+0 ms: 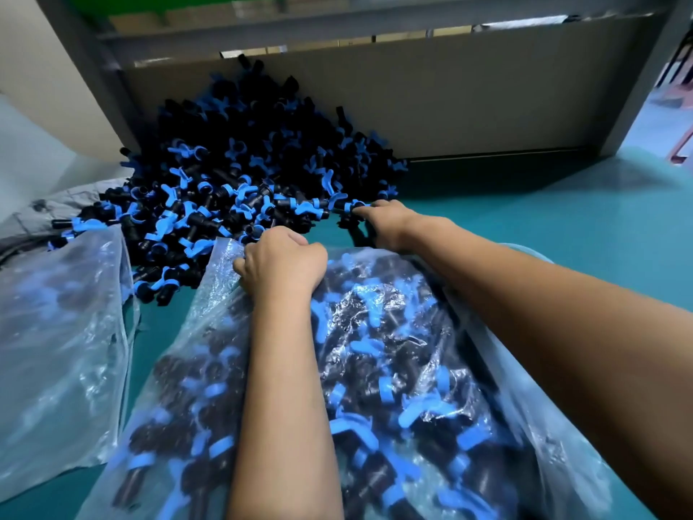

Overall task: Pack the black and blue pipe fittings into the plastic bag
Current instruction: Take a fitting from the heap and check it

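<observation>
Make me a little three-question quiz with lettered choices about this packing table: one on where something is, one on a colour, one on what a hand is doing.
1. Where does the loose pile of fittings lie?
A. Against the cardboard wall
B. On the floor
C. In a metal bucket

2. What colour is the table top?
A. Red
B. Teal green
C. White

3. What is the left hand doing?
A. Lying flat and open on the table
B. Gripping the mouth of the plastic bag
C. Holding scissors

Answers:
1 A, the heap leans on the brown board behind it.
2 B, bare teal shows around the bags.
3 B, its fingers curl over the bag's top edge while the right hand reaches the pile's edge.
</observation>
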`<state>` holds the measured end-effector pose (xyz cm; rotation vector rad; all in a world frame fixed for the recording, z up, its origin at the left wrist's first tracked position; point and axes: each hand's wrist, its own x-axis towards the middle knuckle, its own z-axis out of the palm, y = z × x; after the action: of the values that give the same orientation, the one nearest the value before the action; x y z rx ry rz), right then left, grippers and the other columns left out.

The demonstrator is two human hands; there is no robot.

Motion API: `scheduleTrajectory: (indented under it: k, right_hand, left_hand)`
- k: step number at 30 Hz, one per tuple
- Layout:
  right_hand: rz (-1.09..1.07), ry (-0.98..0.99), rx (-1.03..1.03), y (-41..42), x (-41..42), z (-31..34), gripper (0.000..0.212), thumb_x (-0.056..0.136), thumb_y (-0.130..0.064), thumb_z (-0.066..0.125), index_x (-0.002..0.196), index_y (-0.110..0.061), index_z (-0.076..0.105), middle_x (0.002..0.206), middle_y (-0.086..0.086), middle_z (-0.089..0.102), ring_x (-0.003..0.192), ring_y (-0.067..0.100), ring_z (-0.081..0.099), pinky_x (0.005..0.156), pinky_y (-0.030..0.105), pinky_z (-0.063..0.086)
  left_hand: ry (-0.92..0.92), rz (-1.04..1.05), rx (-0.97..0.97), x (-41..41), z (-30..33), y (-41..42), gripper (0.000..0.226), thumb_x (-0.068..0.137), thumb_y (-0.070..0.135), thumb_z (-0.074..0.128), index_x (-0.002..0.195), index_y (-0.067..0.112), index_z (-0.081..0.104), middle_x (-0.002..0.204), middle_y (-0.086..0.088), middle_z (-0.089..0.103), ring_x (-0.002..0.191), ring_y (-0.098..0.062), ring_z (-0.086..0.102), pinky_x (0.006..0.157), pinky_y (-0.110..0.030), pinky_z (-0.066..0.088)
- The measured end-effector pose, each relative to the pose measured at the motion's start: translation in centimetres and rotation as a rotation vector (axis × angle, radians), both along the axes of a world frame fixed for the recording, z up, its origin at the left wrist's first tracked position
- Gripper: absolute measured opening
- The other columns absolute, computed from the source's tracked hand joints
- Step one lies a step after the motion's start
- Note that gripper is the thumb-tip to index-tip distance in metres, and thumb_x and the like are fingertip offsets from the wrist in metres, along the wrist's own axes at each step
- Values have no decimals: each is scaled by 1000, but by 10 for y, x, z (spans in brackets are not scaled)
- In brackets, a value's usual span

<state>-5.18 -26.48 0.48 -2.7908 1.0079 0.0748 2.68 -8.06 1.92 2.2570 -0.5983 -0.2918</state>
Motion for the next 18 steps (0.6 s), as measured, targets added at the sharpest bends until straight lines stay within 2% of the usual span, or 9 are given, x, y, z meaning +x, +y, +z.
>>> scheduleTrajectory:
  k: [2, 4, 7, 10, 12, 13, 15, 16, 18]
  right_hand:
    - [30, -78, -46, 1, -2, 0, 32, 96, -23, 64, 125, -12, 67, 121, 19, 61, 120, 34, 55, 99, 34, 47]
    - [21, -130, -62, 5, -8, 0, 25, 93, -27, 68, 103, -5, 75, 103, 18, 70, 102, 34, 63, 89, 37, 51]
    - [-87, -180, -64, 10, -17, 2, 28, 84, -31, 74, 86, -3, 72, 78, 16, 66, 76, 35, 61, 68, 33, 49]
    - [-185, -209, -126, 12, -24, 3, 36, 78, -34, 79, 70, -6, 57, 63, 9, 49, 66, 33, 54, 61, 30, 41]
    - [-186, -228, -163, 12, -27, 3, 34, 77, -31, 81, 78, -8, 56, 74, 10, 55, 73, 34, 58, 62, 32, 44]
    - [-156, -243, -154, 12, -28, 2, 33, 78, -29, 80, 92, -9, 58, 87, 12, 60, 81, 35, 60, 66, 34, 47]
    - [-34, -240, -81, 12, -28, 3, 46, 85, -23, 77, 125, -15, 56, 105, 11, 57, 94, 33, 59, 80, 34, 50]
    - [32, -227, -46, 12, -27, 4, 49, 88, -19, 74, 134, -21, 55, 106, 9, 52, 95, 29, 56, 83, 32, 47]
    - [99, -201, -27, 15, -25, 5, 46, 93, -13, 68, 136, -25, 57, 105, 5, 49, 94, 25, 52, 84, 30, 44]
  left_hand:
    - [0, -1, 1, -1, 1, -1, 17, 80, 18, 57, 88, 26, 70, 123, 1, 66, 125, -34, 44, 95, -37, 30]
    - [-2, -5, 3, -2, 1, -1, 17, 81, 18, 57, 89, 26, 70, 123, 0, 66, 125, -34, 44, 95, -38, 30]
    - [-3, -12, -2, -5, 3, 0, 18, 83, 18, 58, 91, 28, 70, 123, -1, 65, 126, -34, 41, 101, -41, 38]
    - [4, -8, -22, -8, 6, 1, 17, 82, 16, 57, 88, 27, 69, 121, -2, 66, 124, -34, 43, 99, -40, 37]
    - [3, -3, -29, -9, 6, 1, 19, 81, 15, 56, 87, 27, 69, 119, -1, 67, 122, -34, 43, 101, -41, 40]
    - [3, 2, -32, -10, 7, 2, 20, 81, 15, 55, 87, 27, 70, 118, 0, 67, 122, -34, 42, 103, -45, 43]
    - [6, 10, -36, -12, 8, 2, 22, 80, 14, 55, 87, 28, 71, 116, 1, 67, 121, -34, 41, 104, -51, 45]
    - [9, 13, -39, -13, 8, 2, 22, 80, 14, 55, 86, 28, 71, 115, 2, 68, 121, -33, 41, 104, -52, 46]
    - [12, 16, -41, -13, 9, 2, 19, 79, 15, 54, 81, 27, 68, 115, 3, 68, 121, -34, 42, 104, -53, 46]
